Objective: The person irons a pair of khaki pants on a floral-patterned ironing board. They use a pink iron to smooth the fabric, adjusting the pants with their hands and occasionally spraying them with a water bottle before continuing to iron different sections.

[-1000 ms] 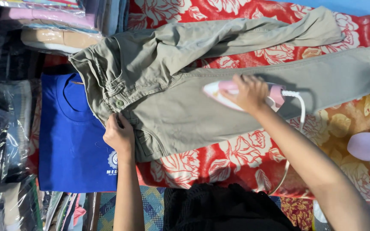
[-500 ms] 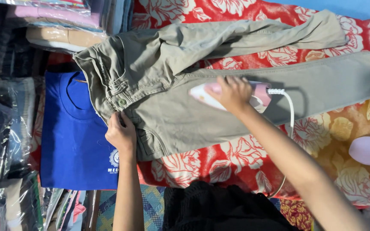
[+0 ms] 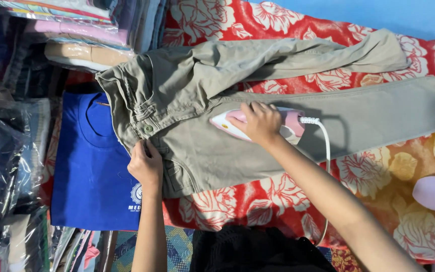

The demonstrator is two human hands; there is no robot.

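The right hand (image 3: 261, 122) was wrapped over the pink-and-white electric iron (image 3: 258, 126), fingers closed around its handle, pressing it flat on the upper leg of the khaki cotton trousers (image 3: 288, 136), which lay spread across the red floral blanket (image 3: 217, 206). The left hand (image 3: 146, 163) sat at the waistband, just below the button, fingers pinching the fabric's edge. A white cord (image 3: 324, 141) trailed from the iron's back end. Beside the waistband lay a blue t-shirt (image 3: 91, 171), with folded clothes stacked (image 3: 76, 30) above it.
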